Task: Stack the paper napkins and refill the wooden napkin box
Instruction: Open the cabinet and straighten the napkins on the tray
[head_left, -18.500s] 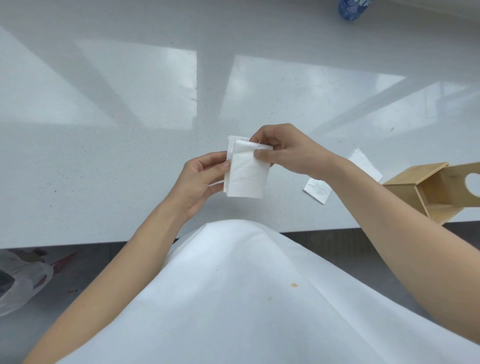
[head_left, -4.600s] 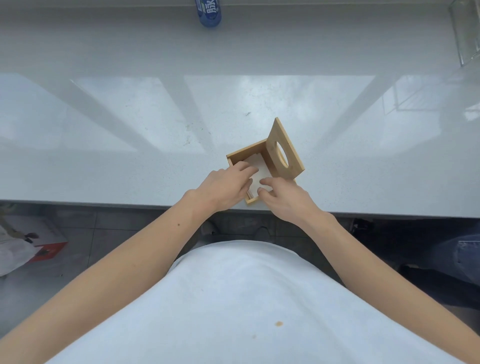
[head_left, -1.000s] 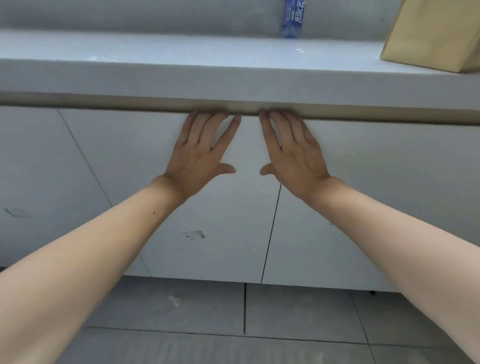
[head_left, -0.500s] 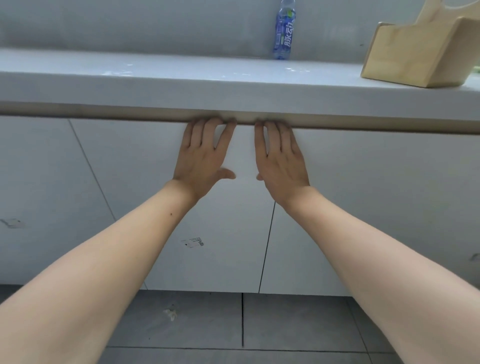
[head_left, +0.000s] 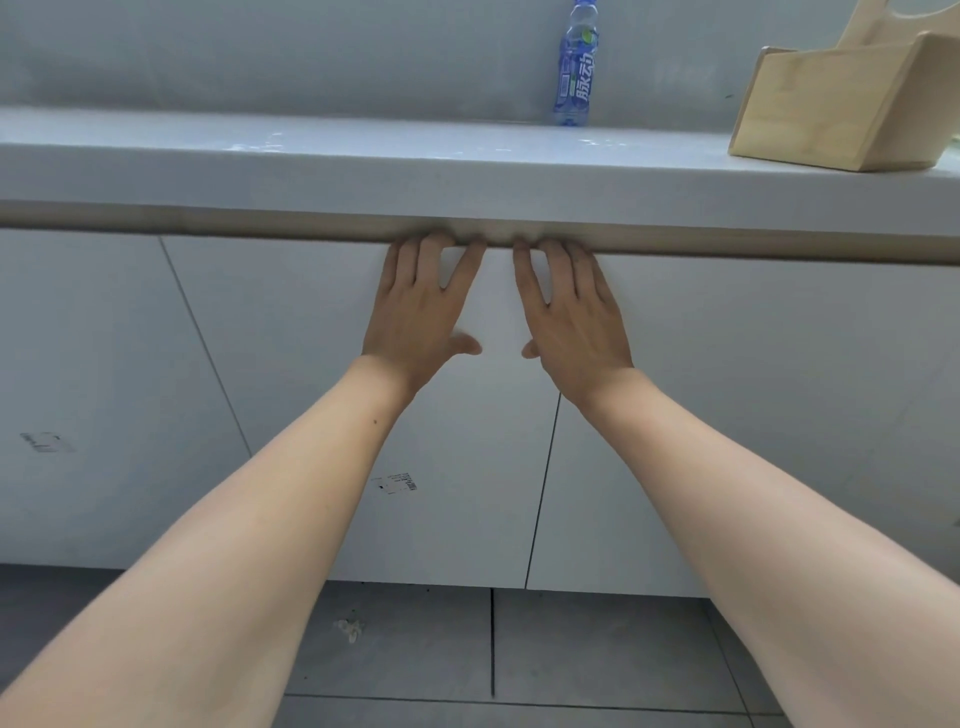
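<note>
The wooden napkin box (head_left: 831, 109) stands on the white countertop (head_left: 363, 161) at the upper right, seen from below counter height; its lid stands up at the back and its inside is hidden, so no napkins show. My left hand (head_left: 421, 312) and my right hand (head_left: 569, 317) lie flat, side by side, against the white cabinet front, fingers apart and fingertips tucked under the counter's lip. Both hands hold nothing. They are well to the left of and below the box.
A blue plastic drink bottle (head_left: 574, 67) stands at the back of the counter by the grey wall. White cabinet doors (head_left: 234, 389) run below the counter, with a small label on one. Grey floor tiles (head_left: 597, 654) lie underneath.
The view has risen slightly, showing more of the box and bottle. My hands stay pressed on the cabinet front under the counter edge, now a little closer together.
</note>
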